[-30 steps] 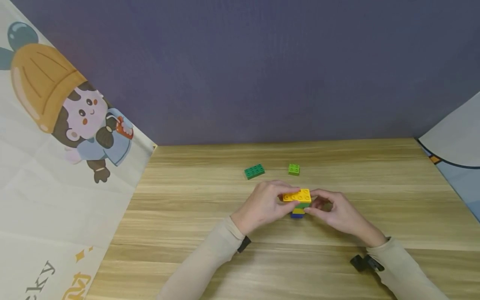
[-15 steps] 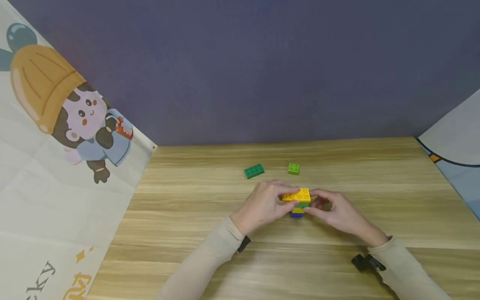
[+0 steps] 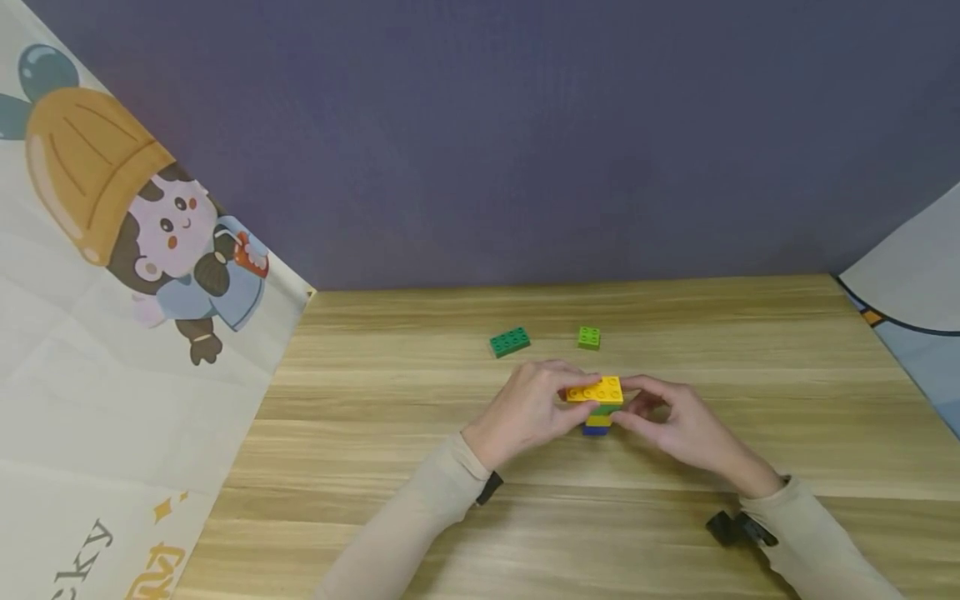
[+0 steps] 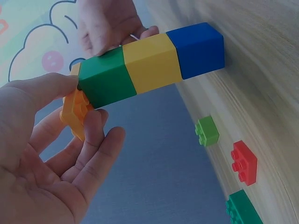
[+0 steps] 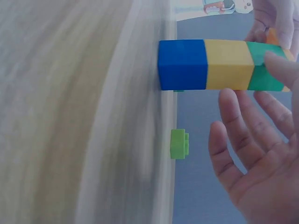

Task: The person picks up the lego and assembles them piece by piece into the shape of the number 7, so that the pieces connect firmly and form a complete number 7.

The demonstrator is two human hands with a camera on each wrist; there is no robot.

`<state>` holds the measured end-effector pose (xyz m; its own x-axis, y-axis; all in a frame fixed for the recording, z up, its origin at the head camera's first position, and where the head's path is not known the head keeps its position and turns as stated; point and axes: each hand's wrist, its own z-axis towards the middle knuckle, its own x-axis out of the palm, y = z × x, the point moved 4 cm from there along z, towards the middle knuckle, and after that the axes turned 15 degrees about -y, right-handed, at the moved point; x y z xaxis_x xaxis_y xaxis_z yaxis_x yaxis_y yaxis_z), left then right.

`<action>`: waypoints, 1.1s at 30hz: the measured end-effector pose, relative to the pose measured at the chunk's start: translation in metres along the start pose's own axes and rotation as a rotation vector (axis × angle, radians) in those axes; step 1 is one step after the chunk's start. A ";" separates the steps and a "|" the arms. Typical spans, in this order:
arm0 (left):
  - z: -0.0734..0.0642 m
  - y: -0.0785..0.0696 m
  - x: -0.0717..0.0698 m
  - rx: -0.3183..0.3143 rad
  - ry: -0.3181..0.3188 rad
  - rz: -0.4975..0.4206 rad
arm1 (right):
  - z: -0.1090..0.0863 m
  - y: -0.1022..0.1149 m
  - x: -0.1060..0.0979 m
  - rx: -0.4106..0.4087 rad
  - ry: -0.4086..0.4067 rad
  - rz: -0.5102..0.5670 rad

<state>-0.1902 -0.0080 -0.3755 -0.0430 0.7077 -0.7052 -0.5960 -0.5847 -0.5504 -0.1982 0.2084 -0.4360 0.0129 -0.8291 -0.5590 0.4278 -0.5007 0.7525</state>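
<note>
A tower of blocks stands on the wooden table: a blue block (image 4: 198, 51) at the bottom, a yellow block (image 4: 152, 60) above it, then a green block (image 4: 107, 81). On top lies a flat yellow studded brick (image 3: 612, 388), overhanging the green block to the left. My left hand (image 3: 528, 412) pinches this top brick between thumb and fingers, its other fingers spread below. With the thumb on one face and fingertips at the opposite side, my right hand (image 3: 686, 425) holds the green block. The right wrist view shows the right hand's lower fingers loose beside the tower.
Behind the tower on the table (image 3: 390, 400) lie a dark green brick (image 3: 510, 342) and a small lime brick (image 3: 588, 337). A red brick (image 4: 244, 163) shows between them in the left wrist view; the left hand hides it from the head view. A dark wall panel (image 3: 562, 167) rises behind.
The right hand has shifted very slightly to the right, its thumb nearer the tower's right edge. The left hand and the tower stay in place.
</note>
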 end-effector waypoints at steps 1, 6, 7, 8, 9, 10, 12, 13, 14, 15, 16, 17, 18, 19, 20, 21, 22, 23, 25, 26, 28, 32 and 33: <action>0.000 0.000 0.000 -0.001 0.000 0.001 | 0.000 0.001 -0.001 -0.001 -0.011 0.003; 0.000 0.000 0.000 0.002 0.003 -0.002 | -0.001 0.007 -0.004 0.004 -0.059 0.047; 0.000 0.000 0.000 0.006 0.002 -0.003 | 0.000 0.008 -0.005 0.002 -0.073 0.063; 0.000 0.000 0.000 0.011 0.001 -0.006 | 0.000 0.009 -0.005 -0.001 -0.085 0.083; 0.000 0.000 0.000 0.017 -0.003 -0.005 | 0.000 0.010 -0.005 -0.008 -0.099 0.103; 0.000 0.000 0.000 0.021 -0.005 -0.007 | 0.001 0.011 -0.006 -0.017 -0.109 0.120; -0.001 0.000 -0.001 0.025 -0.010 -0.011 | 0.003 0.014 -0.006 -0.040 -0.124 0.137; -0.001 0.000 -0.001 0.025 -0.012 -0.011 | 0.004 0.015 -0.005 -0.052 -0.129 0.139; -0.001 0.001 -0.001 0.024 -0.013 -0.013 | 0.005 0.015 -0.005 -0.062 -0.131 0.138; -0.001 0.001 -0.001 0.022 -0.013 -0.014 | 0.005 0.016 -0.005 -0.070 -0.132 0.132; -0.001 0.001 -0.001 0.020 -0.012 -0.016 | 0.006 0.016 -0.005 -0.076 -0.133 0.125; -0.001 0.001 0.000 0.019 -0.012 -0.018 | 0.007 0.017 -0.005 -0.080 -0.133 0.118; -0.001 0.001 0.000 0.017 -0.013 -0.023 | 0.007 0.017 -0.005 -0.083 -0.133 0.114; -0.001 0.001 0.000 0.018 -0.014 -0.027 | 0.008 0.017 -0.005 -0.083 -0.134 0.111; -0.001 0.002 0.000 0.018 -0.016 -0.033 | 0.008 0.017 -0.005 -0.082 -0.136 0.108; -0.001 0.002 0.001 0.019 -0.018 -0.035 | 0.008 0.017 -0.005 -0.081 -0.139 0.105; -0.001 0.002 0.001 0.020 -0.020 -0.034 | 0.008 0.018 -0.004 -0.078 -0.141 0.103; -0.001 0.003 0.001 0.019 -0.022 -0.039 | 0.007 0.017 -0.004 -0.074 -0.145 0.104; -0.002 0.004 0.001 0.014 -0.023 -0.039 | 0.006 0.017 -0.003 -0.061 -0.154 0.106; -0.002 0.004 0.002 0.010 -0.023 -0.039 | 0.006 0.017 -0.002 -0.057 -0.160 0.107; -0.003 0.005 0.002 -0.003 -0.023 -0.047 | 0.005 0.016 -0.001 -0.050 -0.173 0.115; -0.004 0.007 0.003 -0.038 -0.029 -0.071 | 0.004 0.014 0.000 -0.057 -0.194 0.127; -0.005 0.008 0.004 -0.045 -0.031 -0.079 | 0.004 0.014 0.000 -0.059 -0.196 0.132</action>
<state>-0.1914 -0.0120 -0.3847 -0.0228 0.7639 -0.6449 -0.5621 -0.5433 -0.6236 -0.1962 0.2001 -0.4241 -0.1012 -0.9216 -0.3747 0.4860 -0.3744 0.7897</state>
